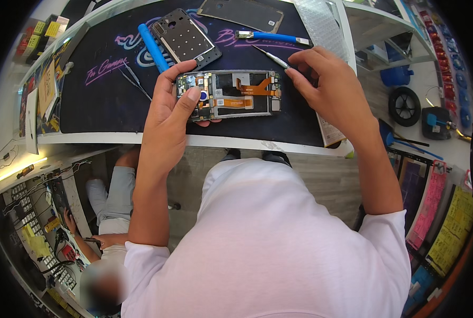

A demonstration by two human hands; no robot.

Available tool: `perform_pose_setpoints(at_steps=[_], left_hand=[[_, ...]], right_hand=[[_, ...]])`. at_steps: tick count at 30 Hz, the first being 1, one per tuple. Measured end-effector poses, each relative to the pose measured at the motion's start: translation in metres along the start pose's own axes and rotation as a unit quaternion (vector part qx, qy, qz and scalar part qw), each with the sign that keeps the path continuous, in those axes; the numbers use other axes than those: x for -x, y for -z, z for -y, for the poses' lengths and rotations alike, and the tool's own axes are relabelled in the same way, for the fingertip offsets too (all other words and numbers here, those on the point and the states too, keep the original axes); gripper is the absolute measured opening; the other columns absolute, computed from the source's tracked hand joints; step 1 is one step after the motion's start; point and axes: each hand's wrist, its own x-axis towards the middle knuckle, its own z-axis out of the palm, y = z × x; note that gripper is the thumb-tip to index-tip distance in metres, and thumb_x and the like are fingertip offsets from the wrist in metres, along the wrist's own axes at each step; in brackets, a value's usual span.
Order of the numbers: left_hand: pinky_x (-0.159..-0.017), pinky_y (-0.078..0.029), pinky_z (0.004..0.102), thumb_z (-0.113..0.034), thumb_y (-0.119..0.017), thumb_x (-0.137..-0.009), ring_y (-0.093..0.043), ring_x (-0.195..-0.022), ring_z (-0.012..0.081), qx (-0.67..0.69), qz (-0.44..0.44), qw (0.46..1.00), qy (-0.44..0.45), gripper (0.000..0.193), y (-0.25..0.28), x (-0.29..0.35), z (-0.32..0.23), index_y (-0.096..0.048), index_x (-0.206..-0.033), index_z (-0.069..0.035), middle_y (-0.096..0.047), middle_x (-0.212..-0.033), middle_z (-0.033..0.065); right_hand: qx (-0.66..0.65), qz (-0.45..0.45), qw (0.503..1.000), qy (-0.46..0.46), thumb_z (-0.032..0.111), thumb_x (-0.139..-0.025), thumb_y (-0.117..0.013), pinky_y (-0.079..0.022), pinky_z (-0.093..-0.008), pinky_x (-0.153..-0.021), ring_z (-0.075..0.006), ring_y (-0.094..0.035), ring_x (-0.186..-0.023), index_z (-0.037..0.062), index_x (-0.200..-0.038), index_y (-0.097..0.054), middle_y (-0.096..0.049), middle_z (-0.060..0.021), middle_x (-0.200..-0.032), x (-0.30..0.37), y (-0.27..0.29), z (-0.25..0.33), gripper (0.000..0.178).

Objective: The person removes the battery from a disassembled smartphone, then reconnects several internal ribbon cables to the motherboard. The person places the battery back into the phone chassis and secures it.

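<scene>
My left hand point(174, 100) grips an opened smartphone point(228, 103) by its left end, thumb on top and fingers around the far edge and beneath. Its circuit board, orange flex cables and hollow battery bay face up. Off the phone's right end, my right hand point(326, 79) pinches a slim silver screwdriver point(276, 59). The tool's thin tip points away to the upper left, apart from the phone. Beyond the phone lies a dark phone mid-frame point(186, 40), with a blue cylindrical tool point(153, 49) to its left.
On the dark mat point(98, 106) lie tweezers point(135, 82), a blue-handled brush point(273, 37) and a phone back cover point(241, 13). A flat battery-like pack point(329, 131) sits near the right front edge. Another person point(117, 212) sits at a bench on my left.
</scene>
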Motion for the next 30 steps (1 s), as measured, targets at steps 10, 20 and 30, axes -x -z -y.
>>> perform_pose_setpoints(at_steps=[10, 20, 30], left_hand=[[-0.076, -0.052, 0.0236, -0.039, -0.062, -0.116, -0.070, -0.098, 0.0064, -0.162, 0.032, 0.983, 0.083, 0.054, -0.007, -0.005, -0.017, -0.051, -0.160, -0.009, -0.074, -0.125, 0.0016], [-0.088, -0.049, 0.0272, -0.033, -0.073, -0.111, -0.061, -0.103, 0.0100, -0.330, 0.064, 0.937, 0.096, 0.042, -0.004, -0.020, -0.026, -0.066, -0.144, -0.008, -0.068, -0.114, 0.0004], [-0.089, -0.051, 0.0309, -0.030, -0.082, -0.103, -0.055, -0.093, 0.0137, -0.462, 0.025, 0.886, -0.018, 0.045, -0.014, -0.016, -0.025, -0.072, -0.141, -0.008, -0.062, -0.115, 0.0031]], right_hand=[[-0.072, 0.039, 0.977, 0.195, 0.030, -0.080, -0.100, -0.052, -0.0461, -0.113, -0.0325, -0.062, -0.131, 0.0165, -0.171, -0.046, -0.067, -0.0112, -0.145, 0.015, -0.021, 0.013, 0.106], [-0.075, 0.066, 0.975, 0.199, 0.016, -0.082, -0.097, -0.060, -0.0427, -0.106, -0.0319, -0.063, -0.123, 0.0165, -0.171, -0.046, -0.066, -0.0120, -0.139, 0.017, -0.025, 0.007, 0.103], [-0.066, 0.055, 0.976, 0.199, 0.017, -0.083, -0.096, -0.062, -0.0426, -0.106, -0.0322, -0.063, -0.129, 0.0154, -0.169, -0.049, -0.066, -0.0135, -0.140, 0.023, -0.023, 0.004, 0.098]])
